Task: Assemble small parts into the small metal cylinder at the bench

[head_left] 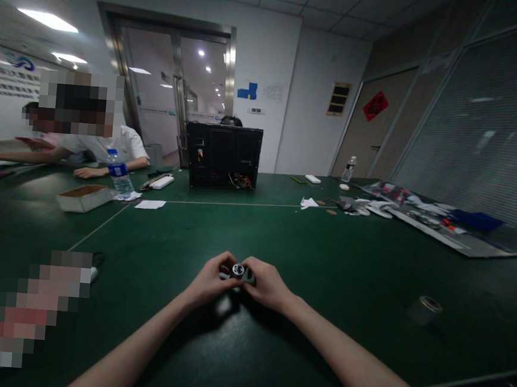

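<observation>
Over a dark green tabletop (325, 252), the person's bare left hand (210, 277) and bare right hand (269, 284) meet in front of the body, both curled nearly closed around a small, round-ended silver and black object (238, 270). They pinch it from either side with bent fingers and thumbs. Its round face, a pale ring with dark notches, points up and back toward the person; I cannot tell how the long axis runs, because the fingers cover the sides.

Well to the right stands a squat grey cylinder (426, 310). Across the table, straight ahead, a large black boxy case (223, 155) (red and yellow wires show in its lower opening) blocks the view of someone behind it, leaving only dark hair (231, 121) above the top edge. To its left are a clear plastic bottle with a blue cap (121, 174), an open whitish rectangular box (84, 199) and a co-worker in a white shirt (132, 145). At far right, a flat grey panel (478, 249) lies among clutter beside a dark blue tray (478, 221).
</observation>
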The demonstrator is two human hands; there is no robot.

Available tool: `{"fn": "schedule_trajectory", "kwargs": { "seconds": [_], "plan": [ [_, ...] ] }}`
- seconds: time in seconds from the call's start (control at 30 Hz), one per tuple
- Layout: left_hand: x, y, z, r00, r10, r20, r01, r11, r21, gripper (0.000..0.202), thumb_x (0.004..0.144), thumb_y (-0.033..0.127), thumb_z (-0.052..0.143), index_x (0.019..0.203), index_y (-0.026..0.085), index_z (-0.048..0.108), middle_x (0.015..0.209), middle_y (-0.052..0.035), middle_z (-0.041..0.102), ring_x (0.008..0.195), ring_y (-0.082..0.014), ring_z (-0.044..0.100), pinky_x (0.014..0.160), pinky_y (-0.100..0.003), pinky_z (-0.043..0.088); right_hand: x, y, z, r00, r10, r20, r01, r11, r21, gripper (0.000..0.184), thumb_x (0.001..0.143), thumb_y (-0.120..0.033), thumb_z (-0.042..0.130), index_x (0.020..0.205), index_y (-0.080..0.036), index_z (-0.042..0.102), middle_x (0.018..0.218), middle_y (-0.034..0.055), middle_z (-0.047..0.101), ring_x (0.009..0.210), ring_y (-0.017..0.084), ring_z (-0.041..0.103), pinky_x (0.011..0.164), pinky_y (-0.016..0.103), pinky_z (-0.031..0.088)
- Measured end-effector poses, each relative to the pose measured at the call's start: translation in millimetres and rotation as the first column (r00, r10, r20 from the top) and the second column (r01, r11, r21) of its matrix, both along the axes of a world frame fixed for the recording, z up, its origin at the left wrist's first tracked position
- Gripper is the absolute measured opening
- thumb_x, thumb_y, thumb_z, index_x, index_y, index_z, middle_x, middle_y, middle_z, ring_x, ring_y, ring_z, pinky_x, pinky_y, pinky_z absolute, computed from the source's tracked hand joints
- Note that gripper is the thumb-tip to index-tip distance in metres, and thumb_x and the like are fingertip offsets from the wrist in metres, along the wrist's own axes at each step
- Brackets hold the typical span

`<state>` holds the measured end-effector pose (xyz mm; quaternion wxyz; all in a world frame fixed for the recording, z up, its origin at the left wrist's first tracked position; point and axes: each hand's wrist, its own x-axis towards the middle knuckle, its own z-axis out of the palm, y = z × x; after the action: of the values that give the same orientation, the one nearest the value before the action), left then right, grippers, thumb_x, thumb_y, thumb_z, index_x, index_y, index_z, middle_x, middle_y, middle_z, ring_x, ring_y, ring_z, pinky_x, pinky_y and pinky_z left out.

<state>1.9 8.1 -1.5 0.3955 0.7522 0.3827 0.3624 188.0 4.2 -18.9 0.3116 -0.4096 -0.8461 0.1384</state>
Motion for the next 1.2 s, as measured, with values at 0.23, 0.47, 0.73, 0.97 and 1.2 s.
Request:
{"fn": "schedule_trajectory", "kwargs": {
  "seconds": [0.23,0.47,0.73,0.97,1.2],
  "plan": [
    [0.3,-0.6,2.1,1.000,0.016,-0.022,-0.015,0.998,0.054,0.018,0.073,0.021,0.067,0.086,0.016,0.057,0.084,-0.0019,0.062,0.081,-0.0166,0.060,0.077,-0.030,0.050,-0.7,-2.3,3.3,1.000,-0.006,-0.022,0.006,1.000,-0.015,0.020,0.076,-0.016,0.059,0.095,-0.021,0.053,0.088,0.0018,0.061,0.074,0.015,0.056,0.065,0.023,0.039],
    [-1.5,0.3,4.7,0.996,0.056,-0.063,-0.048,0.991,0.128,0.018,0.075,0.022,0.064,0.091,0.016,0.060,0.087,-0.0026,0.064,0.083,-0.0173,0.060,0.078,-0.030,0.049,-1.1,0.3,0.8,0.997,-0.002,-0.072,-0.003,0.997,-0.075,0.033,0.076,-0.018,0.060,0.108,-0.020,0.053,0.093,0.0033,0.065,0.075,0.015,0.060,0.070,0.026,0.044],
    [-4.2,1.8,1.6,0.999,0.016,-0.031,-0.009,0.981,0.195,0.022,0.073,0.017,0.064,0.095,0.019,0.063,0.101,-0.0055,0.057,0.097,-0.0201,0.057,0.087,-0.034,0.047,-2.9,0.9,2.3,0.990,0.056,-0.131,-0.065,0.996,-0.068,0.043,0.077,-0.015,0.056,0.119,-0.020,0.054,0.109,0.0061,0.065,0.094,0.020,0.061,0.083,0.029,0.045],
    [-4.4,1.5,-0.6,0.994,0.026,-0.105,-0.005,0.981,0.193,0.027,0.073,0.015,0.063,0.099,0.020,0.065,0.100,-0.0048,0.053,0.095,-0.0188,0.056,0.086,-0.031,0.047,-1.0,0.5,1.1,0.999,-0.003,-0.050,0.000,0.998,-0.063,0.024,0.077,-0.018,0.056,0.100,-0.020,0.062,0.090,0.0038,0.068,0.080,0.017,0.062,0.072,0.024,0.044],
    [-0.7,-3.5,6.9,0.997,-0.028,-0.076,0.040,0.987,0.154,0.029,0.075,0.015,0.061,0.103,0.019,0.062,0.098,-0.0046,0.061,0.092,-0.0184,0.059,0.084,-0.031,0.048,0.8,-1.7,3.5,0.997,-0.081,-0.019,0.080,0.995,-0.068,0.016,0.075,-0.025,0.062,0.091,-0.021,0.061,0.076,0.0006,0.066,0.064,0.014,0.058,0.058,0.021,0.038]
  ]
}}
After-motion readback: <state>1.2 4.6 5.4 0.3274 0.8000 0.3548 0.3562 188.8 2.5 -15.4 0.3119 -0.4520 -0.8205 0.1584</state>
